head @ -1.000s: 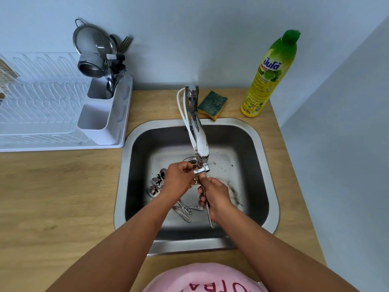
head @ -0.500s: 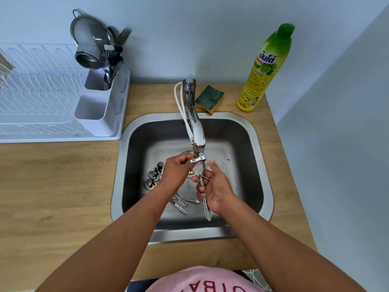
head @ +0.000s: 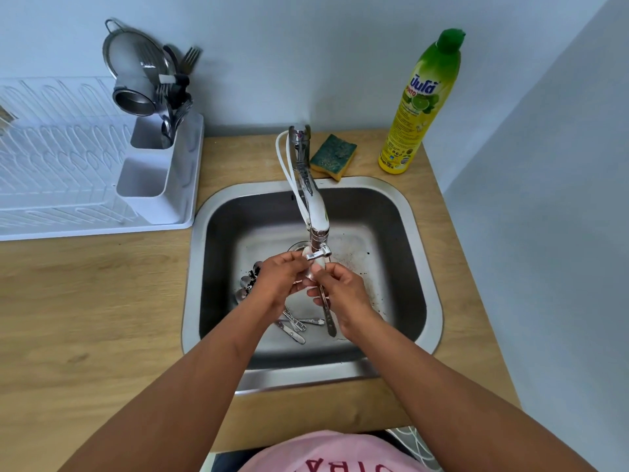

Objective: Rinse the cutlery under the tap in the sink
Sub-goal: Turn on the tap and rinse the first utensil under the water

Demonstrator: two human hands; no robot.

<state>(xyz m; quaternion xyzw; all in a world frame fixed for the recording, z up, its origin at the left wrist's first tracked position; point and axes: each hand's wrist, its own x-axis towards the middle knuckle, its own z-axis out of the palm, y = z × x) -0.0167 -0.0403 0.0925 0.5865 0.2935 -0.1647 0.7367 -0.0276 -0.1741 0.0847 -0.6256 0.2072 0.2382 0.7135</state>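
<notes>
Leaned in close over the sink [head: 190, 301] in a pink top [head: 323, 451], both forearms reaching forward over the front rim. Gripped a spoon [head: 329, 320] in the right hand [head: 343, 294], fingers curled tight round the handle, the handle's end pointing back toward the body. Brought the left hand [head: 279, 281] in from the other side, fingertips bunched together on the spoon's bowl, directly below the tap [head: 315, 212]. Could not tell whether water was running; no clear stream visible.

Judged as mid-rinse on one piece, with plenty left. Called for keeping the bowl directly under the spout, rubbing front and back with the left fingertips, then rolling the handle in the right hand to wet every side. Worth holding low in the basin to limit splashing, and gripping firmly, since wet metal probably slips.

Left the other cutlery [head: 292, 327] lying on the sink floor just beneath the hands, handles crossed, the bowls at the left speckled with dark grime. Also noted dark specks scattered over the basin floor to the right.

Further back, spotted a sponge [head: 333, 156] by the tap's base and a bottle of dish soap [head: 420, 103] upright against the wall. Off to the left, saw a white drying rack [head: 51, 165] with a utensil holder [head: 160, 178] already carrying cutlery, a likely home for the rinsed spoon.
</notes>
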